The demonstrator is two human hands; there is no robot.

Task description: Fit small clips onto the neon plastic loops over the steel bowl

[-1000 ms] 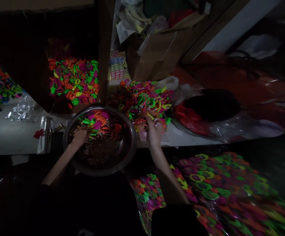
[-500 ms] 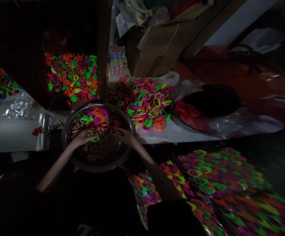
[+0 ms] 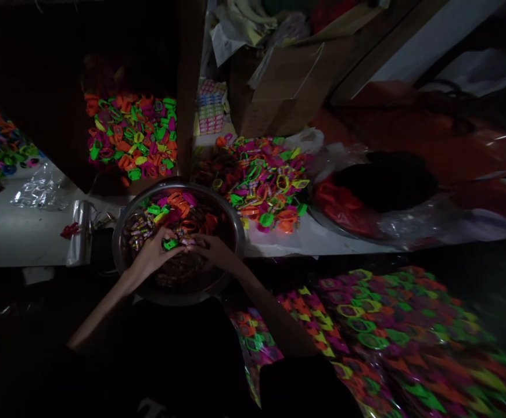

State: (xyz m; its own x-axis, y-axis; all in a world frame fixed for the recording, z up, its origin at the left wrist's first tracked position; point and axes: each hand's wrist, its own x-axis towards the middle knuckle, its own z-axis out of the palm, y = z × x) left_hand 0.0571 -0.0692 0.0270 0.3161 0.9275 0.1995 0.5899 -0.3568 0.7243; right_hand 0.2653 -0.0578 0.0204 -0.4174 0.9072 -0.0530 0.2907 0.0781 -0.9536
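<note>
Two neon heaps (image 3: pixel 264 177) (image 3: pixel 133 136) crowd behind the steel bowl (image 3: pixel 235 217).

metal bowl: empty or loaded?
Loaded. The metal bowl holds neon plastic pieces; left hand and right hand are inside it.

box (image 3: pixel 287 87): no print can be read
sheets (image 3: pixel 211 107): marks too small and dim to read
other text: none

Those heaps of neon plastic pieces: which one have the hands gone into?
The heap in the metal bowl. Both the left hand and right hand rest among its pieces, while the heaps on the table behind lie untouched.
</note>
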